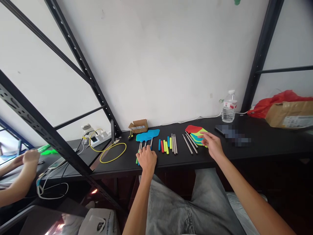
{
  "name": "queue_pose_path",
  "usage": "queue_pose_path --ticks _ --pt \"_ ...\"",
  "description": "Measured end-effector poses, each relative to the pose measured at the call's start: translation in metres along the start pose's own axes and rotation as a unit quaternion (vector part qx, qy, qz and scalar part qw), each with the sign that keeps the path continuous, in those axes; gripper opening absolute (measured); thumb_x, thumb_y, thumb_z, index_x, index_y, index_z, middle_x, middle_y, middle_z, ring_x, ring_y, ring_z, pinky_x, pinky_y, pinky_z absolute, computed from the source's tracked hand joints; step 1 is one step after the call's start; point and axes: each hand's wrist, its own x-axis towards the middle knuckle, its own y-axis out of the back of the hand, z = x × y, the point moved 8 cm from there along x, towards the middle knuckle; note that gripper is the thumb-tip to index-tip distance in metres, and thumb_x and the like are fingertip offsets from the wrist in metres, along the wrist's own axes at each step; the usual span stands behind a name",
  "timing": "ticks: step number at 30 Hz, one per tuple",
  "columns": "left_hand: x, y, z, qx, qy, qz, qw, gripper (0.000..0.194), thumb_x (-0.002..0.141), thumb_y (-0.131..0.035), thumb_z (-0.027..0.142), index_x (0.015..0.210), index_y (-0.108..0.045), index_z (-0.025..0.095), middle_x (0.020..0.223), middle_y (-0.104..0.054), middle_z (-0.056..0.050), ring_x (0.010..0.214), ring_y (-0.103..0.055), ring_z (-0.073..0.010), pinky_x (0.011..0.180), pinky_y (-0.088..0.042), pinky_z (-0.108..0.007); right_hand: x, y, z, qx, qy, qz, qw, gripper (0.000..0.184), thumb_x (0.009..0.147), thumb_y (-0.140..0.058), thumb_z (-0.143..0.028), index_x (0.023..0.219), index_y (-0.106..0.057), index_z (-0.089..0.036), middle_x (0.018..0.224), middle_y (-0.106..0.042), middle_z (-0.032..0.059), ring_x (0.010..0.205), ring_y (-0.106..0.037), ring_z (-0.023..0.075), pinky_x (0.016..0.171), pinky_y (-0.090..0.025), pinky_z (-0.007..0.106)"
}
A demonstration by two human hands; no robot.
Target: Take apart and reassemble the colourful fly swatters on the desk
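Along a white wall [158,65] runs a matt black bench [264,140], framed by perforated black metal uprights [73,45]. Left of centre, overlapping blue flat heads [148,134] lie on the surface, their thin shafts running toward the front edge beneath the left hand [146,158]; its fingers are bent downward, and whether they grip or merely rest cannot be told. To the right follow short coloured tubes [165,147] in blue, red and yellow, then a close group of grey rods [174,143]. Further right, more rods lie aslant beside a fanned stack of red, yellow-green and blue flat pieces [194,129]. At the stack's right edge is the right hand [212,145], thumb and fingers near one another; whether they pinch a piece cannot be told. Toward the rear stand a small open carton [138,126] and a clear bottle [229,109]; at far right, a larger cardboard box [290,114] adjoins a red plastic bag [278,102]. At left, a yellow cable [107,162] loops near a white power strip [101,138], and beyond the upright another person's hands [30,156] are visible
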Motion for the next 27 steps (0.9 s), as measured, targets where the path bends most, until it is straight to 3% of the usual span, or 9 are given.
queue_pose_path --ticks 5,10,13,18,23,27 --pt "0.0 -0.003 0.001 -0.01 -0.001 -0.029 1.0 0.029 0.09 -0.046 0.028 0.109 -0.065 0.019 0.092 -0.069 -0.011 0.101 -0.058 -0.0302 0.09 -0.036 -0.045 0.0 -0.001 -0.001 -0.004 0.003 0.0 1.0 0.033 0.069 -0.076 -0.042 0.089 -0.073 -0.017 0.079 -0.072 0.0085 0.053 -0.052 0.0106 0.045 -0.041 0.022" --pt "0.0 -0.001 -0.002 0.013 0.018 0.009 1.0 0.037 0.09 -0.046 0.028 0.122 -0.062 0.023 0.131 -0.056 -0.016 0.125 -0.046 -0.036 0.096 -0.037 -0.05 -0.001 -0.001 -0.001 -0.006 0.003 -0.003 1.0 0.031 0.07 -0.075 -0.041 0.089 -0.073 -0.017 0.079 -0.072 0.0084 0.054 -0.052 0.0109 0.046 -0.041 0.022" --pt "0.002 -0.014 -0.004 0.014 0.019 -0.028 0.999 0.042 0.091 -0.042 0.025 0.131 -0.058 0.026 0.144 -0.048 -0.013 0.133 -0.04 -0.0386 0.103 -0.031 -0.059 0.0 0.0 -0.001 -0.008 0.003 -0.003 1.0 0.03 0.071 -0.074 -0.041 0.09 -0.073 -0.017 0.079 -0.072 0.0084 0.054 -0.053 0.011 0.046 -0.041 0.022" --pt "0.003 -0.027 -0.006 0.013 0.017 -0.091 0.996 0.049 0.092 -0.037 0.019 0.138 -0.051 0.027 0.147 -0.048 -0.011 0.138 -0.036 -0.0374 0.105 -0.03 -0.061 -0.001 0.0 -0.002 -0.012 0.003 0.0 1.0 0.03 0.071 -0.074 -0.041 0.089 -0.073 -0.017 0.079 -0.072 0.0085 0.054 -0.052 0.0111 0.045 -0.04 0.022" --pt "0.003 -0.02 -0.006 0.012 0.023 -0.075 0.997 0.046 0.093 -0.034 0.019 0.133 -0.056 0.022 0.144 -0.051 -0.012 0.137 -0.039 -0.0364 0.105 -0.034 -0.059 -0.001 -0.001 -0.002 -0.007 0.001 -0.004 1.0 0.031 0.07 -0.075 -0.042 0.089 -0.073 -0.017 0.078 -0.072 0.0082 0.054 -0.052 0.0107 0.046 -0.041 0.022" --pt "0.004 -0.019 -0.005 0.009 0.023 -0.08 0.996 0.046 0.091 -0.035 0.016 0.128 -0.059 0.027 0.146 -0.05 -0.008 0.137 -0.04 -0.0348 0.104 -0.035 -0.058 0.001 0.001 0.001 -0.011 0.004 -0.005 1.0 0.032 0.07 -0.075 -0.042 0.089 -0.074 -0.017 0.079 -0.072 0.0083 0.054 -0.053 0.011 0.046 -0.041 0.022"
